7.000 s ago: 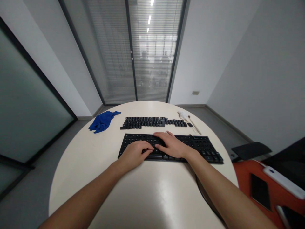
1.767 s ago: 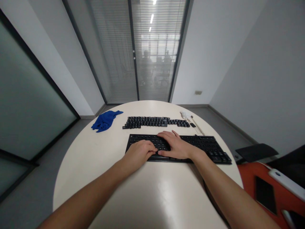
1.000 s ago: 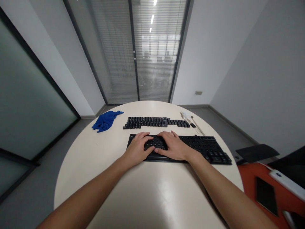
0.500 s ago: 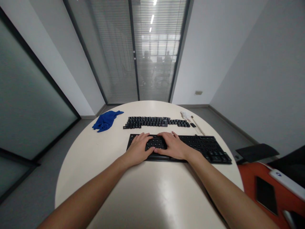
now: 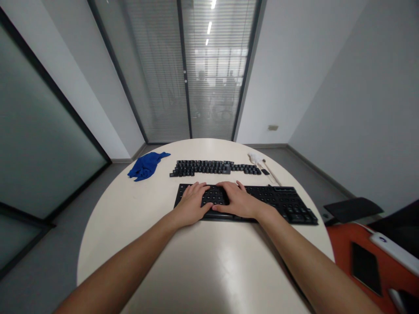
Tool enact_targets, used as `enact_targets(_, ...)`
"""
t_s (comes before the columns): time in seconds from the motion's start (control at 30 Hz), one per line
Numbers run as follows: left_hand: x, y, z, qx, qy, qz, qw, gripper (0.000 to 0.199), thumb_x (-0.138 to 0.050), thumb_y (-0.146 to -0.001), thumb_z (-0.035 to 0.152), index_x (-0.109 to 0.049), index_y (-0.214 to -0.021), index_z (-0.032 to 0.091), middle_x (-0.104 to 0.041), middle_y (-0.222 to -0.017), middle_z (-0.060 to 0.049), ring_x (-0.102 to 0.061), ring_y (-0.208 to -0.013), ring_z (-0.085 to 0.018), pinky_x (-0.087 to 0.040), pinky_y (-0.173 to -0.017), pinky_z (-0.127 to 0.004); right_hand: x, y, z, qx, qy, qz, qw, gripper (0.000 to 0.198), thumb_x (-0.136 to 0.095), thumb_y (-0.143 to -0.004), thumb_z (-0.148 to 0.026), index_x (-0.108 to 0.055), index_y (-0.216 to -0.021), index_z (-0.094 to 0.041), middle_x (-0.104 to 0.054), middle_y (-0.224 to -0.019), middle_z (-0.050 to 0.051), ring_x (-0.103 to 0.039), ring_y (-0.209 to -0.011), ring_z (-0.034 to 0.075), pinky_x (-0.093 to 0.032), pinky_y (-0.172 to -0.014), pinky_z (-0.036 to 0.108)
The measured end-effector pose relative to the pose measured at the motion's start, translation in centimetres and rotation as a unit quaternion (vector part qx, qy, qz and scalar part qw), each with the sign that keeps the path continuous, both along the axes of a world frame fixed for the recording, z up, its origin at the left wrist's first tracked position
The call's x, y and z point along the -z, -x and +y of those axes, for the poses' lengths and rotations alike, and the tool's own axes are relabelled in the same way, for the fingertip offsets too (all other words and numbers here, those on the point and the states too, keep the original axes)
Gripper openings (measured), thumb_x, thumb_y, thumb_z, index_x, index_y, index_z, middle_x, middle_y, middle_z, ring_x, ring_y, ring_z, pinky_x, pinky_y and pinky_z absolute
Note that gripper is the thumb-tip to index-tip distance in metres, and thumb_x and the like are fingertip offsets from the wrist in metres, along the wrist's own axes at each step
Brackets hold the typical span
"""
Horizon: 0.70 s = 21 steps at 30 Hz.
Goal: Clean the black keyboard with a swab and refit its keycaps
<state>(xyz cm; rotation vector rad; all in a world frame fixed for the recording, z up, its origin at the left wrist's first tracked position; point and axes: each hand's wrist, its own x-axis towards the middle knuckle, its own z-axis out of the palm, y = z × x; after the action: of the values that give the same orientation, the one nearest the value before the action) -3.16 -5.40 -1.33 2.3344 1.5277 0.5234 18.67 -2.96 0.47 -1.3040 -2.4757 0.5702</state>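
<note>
A black keyboard (image 5: 278, 198) lies on the round cream table (image 5: 131, 209), most of its keycaps off, with some keys still in place at its right end. My left hand (image 5: 191, 204) rests over its left part, fingers spread. Beside it, my right hand (image 5: 237, 199) lies across the middle with fingers stretched out; the two thumbs nearly meet. Neither hand grips anything that I can see. Beyond the keyboard, loose black keycaps (image 5: 209, 167) stand in rows. What lies under my palms is hidden.
A crumpled blue cloth (image 5: 146, 166) lies at the far left of the table. At the far right are a white tuft (image 5: 255, 158), a thin stick (image 5: 271, 172) and a small black piece (image 5: 265, 172). An orange seat (image 5: 342, 248) at right holds a phone (image 5: 365, 267) and a white power strip (image 5: 394, 250).
</note>
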Motion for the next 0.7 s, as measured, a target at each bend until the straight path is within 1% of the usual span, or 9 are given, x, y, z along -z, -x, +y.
enact_targets(0.17,0.0,0.1,-0.2,0.004,-0.006,-0.005,1.0,0.05,-0.06,-0.094,0.033,-0.05,-0.141,0.018,-0.045,-0.156,-0.014,-0.032,-0.149,-0.034,-0.022,-0.124,-0.057,-0.2,-0.1,-0.2,-0.007,-0.004,-0.001,1.0,0.075,-0.068,-0.082,-0.065,-0.048,-0.14,-0.022,-0.054,-0.146,0.017,-0.047,-0.139,0.036,-0.01,-0.12,0.069)
enact_targets(0.23,0.0,0.1,-0.2,0.005,-0.014,-0.019,1.0,0.049,-0.062,-0.093,0.033,-0.052,-0.139,0.019,-0.048,-0.154,-0.013,-0.035,-0.148,-0.034,-0.024,-0.123,-0.057,-0.2,-0.2,-0.2,-0.015,-0.009,0.001,1.0,0.073,-0.066,-0.084,-0.066,-0.048,-0.14,-0.022,-0.055,-0.145,0.016,-0.047,-0.138,0.036,-0.011,-0.12,0.069)
enact_targets(0.37,-0.3,0.4,0.5,-0.018,-0.042,-0.087,0.995,0.04,-0.062,-0.093,0.029,-0.057,-0.132,0.019,-0.062,-0.137,-0.012,-0.054,-0.132,-0.028,-0.039,-0.117,-0.047,-0.2,-0.4,-0.2,-0.03,-0.025,0.001,0.999,0.069,-0.06,-0.088,-0.067,-0.049,-0.139,-0.023,-0.056,-0.144,0.017,-0.048,-0.137,0.035,-0.015,-0.12,0.069)
enact_targets(0.43,-0.4,1.0,1.3,-0.042,-0.072,-0.109,0.991,0.034,-0.059,-0.094,0.027,-0.06,-0.127,0.018,-0.065,-0.131,-0.011,-0.058,-0.125,-0.026,-0.043,-0.112,-0.043,-0.2,-0.5,-0.2,-0.034,-0.028,-0.001,0.999,0.067,-0.057,-0.09,-0.067,-0.048,-0.139,-0.022,-0.056,-0.144,0.016,-0.048,-0.138,0.035,-0.015,-0.121,0.068)
enact_targets(0.53,-0.8,2.5,2.7,-0.069,-0.119,-0.083,0.987,0.028,-0.06,-0.094,0.025,-0.064,-0.121,0.016,-0.067,-0.128,-0.011,-0.059,-0.121,-0.027,-0.044,-0.11,-0.043,-0.3,-0.7,-0.1,-0.036,-0.027,-0.004,0.999,0.065,-0.055,-0.092,-0.067,-0.048,-0.139,-0.023,-0.055,-0.146,0.016,-0.047,-0.139,0.034,-0.015,-0.122,0.067)
enact_targets(0.6,-1.0,3.4,3.6,-0.089,-0.135,-0.055,0.985,0.025,-0.059,-0.095,0.024,-0.066,-0.119,0.018,-0.067,-0.126,-0.01,-0.06,-0.118,-0.028,-0.045,-0.107,-0.044,-0.3,-0.7,-0.2,-0.035,-0.025,-0.007,0.999,0.064,-0.054,-0.093,-0.066,-0.048,-0.139,-0.022,-0.055,-0.146,0.016,-0.047,-0.139,0.034,-0.015,-0.122,0.066)
enact_targets(0.7,-1.4,4.2,4.6,-0.104,-0.153,0.012,0.983,0.022,-0.059,-0.096,0.023,-0.069,-0.115,0.021,-0.07,-0.121,-0.008,-0.059,-0.113,-0.03,-0.046,-0.101,-0.045,-0.3,-0.7,-0.2,-0.031,-0.027,-0.008,0.999,0.062,-0.054,-0.093,-0.065,-0.049,-0.138,-0.022,-0.056,-0.144,0.016,-0.048,-0.138,0.034,-0.016,-0.122,0.066)
